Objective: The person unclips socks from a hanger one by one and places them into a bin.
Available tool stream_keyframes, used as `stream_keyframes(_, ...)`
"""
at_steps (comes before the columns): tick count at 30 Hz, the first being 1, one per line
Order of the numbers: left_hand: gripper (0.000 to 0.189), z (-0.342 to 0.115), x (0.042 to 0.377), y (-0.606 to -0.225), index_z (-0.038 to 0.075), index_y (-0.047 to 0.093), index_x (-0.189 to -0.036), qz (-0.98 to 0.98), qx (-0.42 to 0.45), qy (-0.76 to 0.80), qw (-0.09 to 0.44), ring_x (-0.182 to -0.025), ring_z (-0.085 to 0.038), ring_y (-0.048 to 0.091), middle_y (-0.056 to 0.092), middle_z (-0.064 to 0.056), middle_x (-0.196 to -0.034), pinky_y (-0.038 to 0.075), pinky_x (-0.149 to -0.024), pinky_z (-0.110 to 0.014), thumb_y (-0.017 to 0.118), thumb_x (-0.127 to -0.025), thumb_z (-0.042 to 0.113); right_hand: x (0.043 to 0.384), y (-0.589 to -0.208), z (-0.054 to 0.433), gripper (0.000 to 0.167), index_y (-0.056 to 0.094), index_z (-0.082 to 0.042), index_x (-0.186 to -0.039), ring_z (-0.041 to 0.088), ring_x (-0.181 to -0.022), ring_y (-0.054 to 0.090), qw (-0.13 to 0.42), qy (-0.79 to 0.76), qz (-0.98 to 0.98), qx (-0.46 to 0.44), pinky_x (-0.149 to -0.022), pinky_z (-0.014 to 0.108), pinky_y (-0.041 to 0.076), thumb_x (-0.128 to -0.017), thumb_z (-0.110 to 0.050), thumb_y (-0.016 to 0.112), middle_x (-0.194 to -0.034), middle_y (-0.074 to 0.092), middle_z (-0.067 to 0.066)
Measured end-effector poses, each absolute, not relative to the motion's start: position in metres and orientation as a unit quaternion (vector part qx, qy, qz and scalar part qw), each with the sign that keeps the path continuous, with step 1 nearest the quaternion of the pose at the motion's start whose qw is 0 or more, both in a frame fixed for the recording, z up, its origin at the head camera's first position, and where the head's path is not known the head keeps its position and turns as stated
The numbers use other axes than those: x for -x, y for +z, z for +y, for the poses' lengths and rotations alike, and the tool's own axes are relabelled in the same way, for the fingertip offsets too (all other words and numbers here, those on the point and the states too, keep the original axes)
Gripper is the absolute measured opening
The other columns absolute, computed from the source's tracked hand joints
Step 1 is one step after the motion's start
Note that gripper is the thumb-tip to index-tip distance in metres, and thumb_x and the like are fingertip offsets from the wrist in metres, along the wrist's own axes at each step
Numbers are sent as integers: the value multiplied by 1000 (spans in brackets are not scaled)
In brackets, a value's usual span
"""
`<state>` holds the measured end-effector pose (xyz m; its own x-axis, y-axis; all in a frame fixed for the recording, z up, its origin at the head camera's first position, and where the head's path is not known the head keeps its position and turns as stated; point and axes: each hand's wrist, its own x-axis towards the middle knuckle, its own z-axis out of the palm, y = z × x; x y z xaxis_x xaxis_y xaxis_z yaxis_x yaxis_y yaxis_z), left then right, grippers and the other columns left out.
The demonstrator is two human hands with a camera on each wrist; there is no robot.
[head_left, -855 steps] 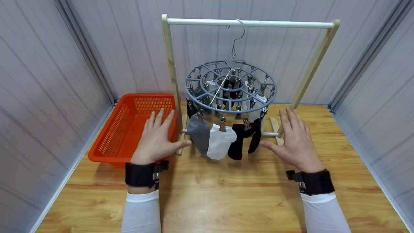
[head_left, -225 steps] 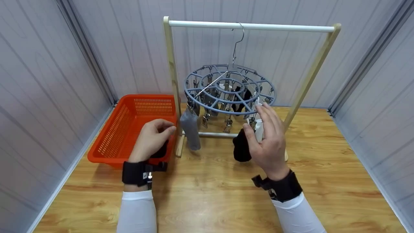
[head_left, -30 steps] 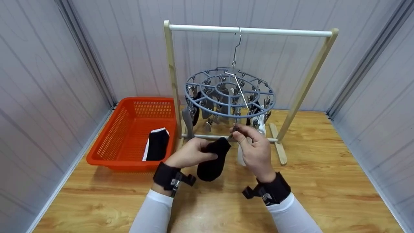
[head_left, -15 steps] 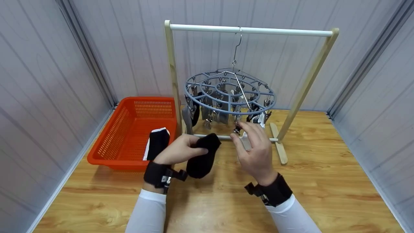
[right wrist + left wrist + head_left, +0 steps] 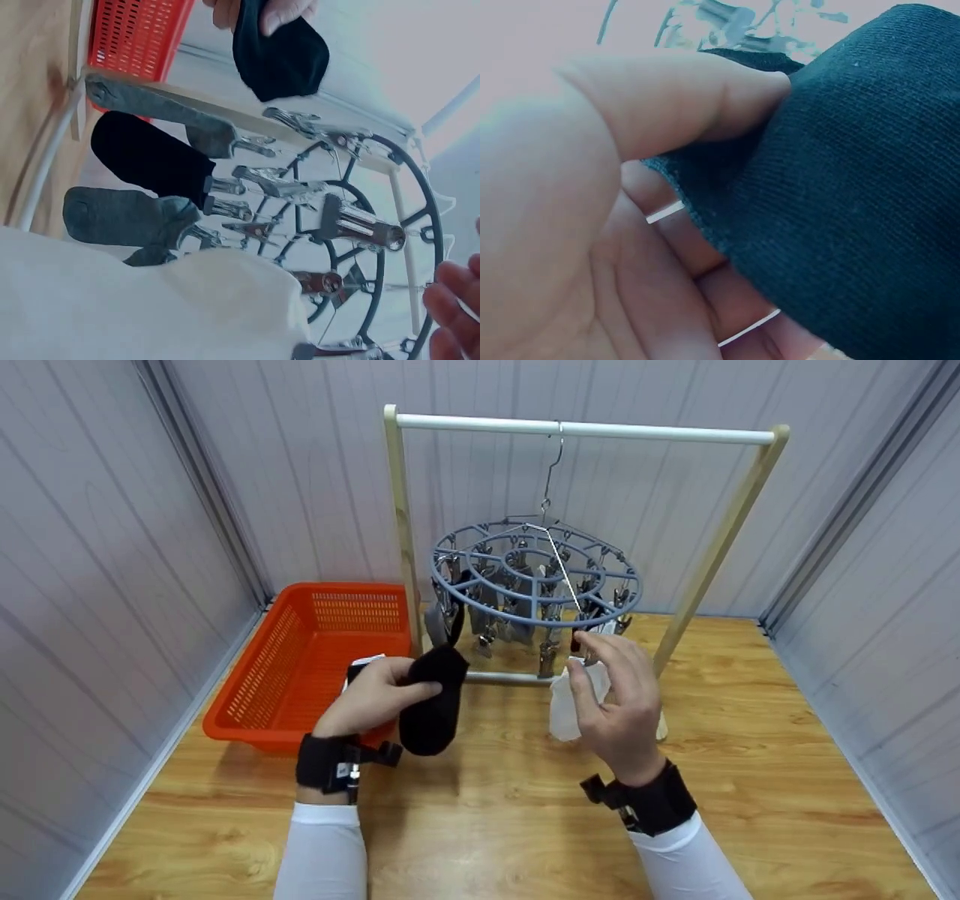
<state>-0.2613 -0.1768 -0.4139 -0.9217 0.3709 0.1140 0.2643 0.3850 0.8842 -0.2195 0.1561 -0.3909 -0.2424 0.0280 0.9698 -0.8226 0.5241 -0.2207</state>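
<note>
My left hand (image 5: 367, 697) pinches a black sock (image 5: 433, 716) between thumb and fingers, beside the basket's right side. In the left wrist view the thumb presses on the ribbed fabric (image 5: 862, 172). The right hand (image 5: 621, 709) is held with fingers apart, overlapping a white sock (image 5: 564, 711) that hangs from the round blue-grey clip hanger (image 5: 535, 622). A metal clip (image 5: 547, 660) at the hanger's front dangles with nothing in it. In the right wrist view, grey socks (image 5: 124, 217) and another black sock (image 5: 150, 157) hang from clips.
An orange basket (image 5: 300, 619) stands left of the wooden rack (image 5: 399, 502); a black-and-white bundle (image 5: 366, 661) inside is mostly hidden by the left hand. The hanger hooks over the white rail (image 5: 480, 423). Panelled walls enclose the wooden tabletop (image 5: 480, 825).
Over the last second the black sock has come away from the front clip and moved left with my left hand. The right hand has let go of that clip and shifted right.
</note>
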Motion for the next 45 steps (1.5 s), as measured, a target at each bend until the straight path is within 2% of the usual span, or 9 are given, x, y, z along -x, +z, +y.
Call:
stream_keyframes(7, 26, -200, 258, -410, 8, 81, -102, 816, -154, 557, 4, -86, -24, 71, 78, -7, -95, 57, -78, -32, 85, -101, 33, 227, -389, 166, 36, 74, 11, -127, 47, -126, 66, 563, 393, -676, -267, -120, 47, 46, -93, -3, 73, -130, 74, 27)
stream_keyframes(12, 29, -212, 256, -409, 0, 80, -105, 782, -113, 612, -27, -81, -21, 74, 79, -10, -93, 60, -72, -33, 85, -102, 28, 229, -391, 171, 44, 67, 10, -141, 48, -145, 55, 535, 381, -714, -242, -128, 53, 36, -103, -12, 69, -149, 66, 25)
stream_keyframes(16, 28, -215, 256, -409, -5, 77, -108, 749, -83, 655, -64, -80, -20, 76, 79, -11, -94, 63, -72, -33, 82, -105, 23, 230, -394, 173, 49, 60, 11, -150, 49, -152, 47, 511, 373, -741, -224, -131, 55, 30, -105, -9, 67, -158, 59, 26)
stream_keyframes(20, 30, -216, 259, -411, -2, 77, -113, 768, -57, 628, -113, -86, -20, 74, 76, -12, -101, 61, -78, -31, 77, -108, 27, 230, -397, 174, 52, 57, 11, -152, 51, -152, 46, 501, 375, -749, -216, -132, 54, 29, -103, -3, 69, -159, 57, 27)
stream_keyframes(23, 30, -219, 261, -413, 1, 76, -120, 802, -38, 583, -122, -93, -24, 69, 74, -14, -109, 55, -85, -34, 71, -112, 30, 229, -398, 173, 52, 57, 11, -152, 50, -152, 46, 500, 374, -751, -216, -131, 54, 29, -102, -2, 69, -157, 58, 28)
stream_keyframes(28, 31, -224, 265, -416, 7, 74, -131, 859, -9, 492, -142, -112, -35, 66, 73, -18, -127, 49, -101, -49, 58, -117, 30, 227, -398, 170, 53, 57, 11, -152, 47, -152, 47, 495, 374, -752, -222, -131, 53, 30, -102, -2, 70, -156, 58, 29)
stream_keyframes(32, 31, -225, 265, -417, 9, 73, -134, 880, 17, 444, -169, -121, -42, 67, 73, -19, -133, 49, -107, -60, 54, -119, 29, 226, -397, 168, 53, 58, 10, -152, 46, -151, 49, 490, 372, -755, -225, -131, 53, 31, -103, -3, 70, -157, 58, 27)
stream_keyframes(39, 35, -228, 264, -421, 16, 72, -138, 904, 29, 404, -133, -123, -43, 66, 72, -18, -137, 48, -106, -64, 48, -121, 34, 225, -397, 167, 52, 59, 10, -152, 46, -150, 50, 492, 367, -756, -227, -131, 52, 32, -104, -7, 71, -157, 60, 26)
stream_keyframes(45, 34, -231, 266, -425, 10, 71, -129, 911, 21, 400, -100, -113, -43, 64, 71, -21, -129, 47, -101, -60, 49, -120, 34, 225, -398, 165, 49, 60, 11, -150, 49, -148, 51, 491, 372, -751, -237, -130, 53, 32, -108, -13, 68, -155, 61, 26)
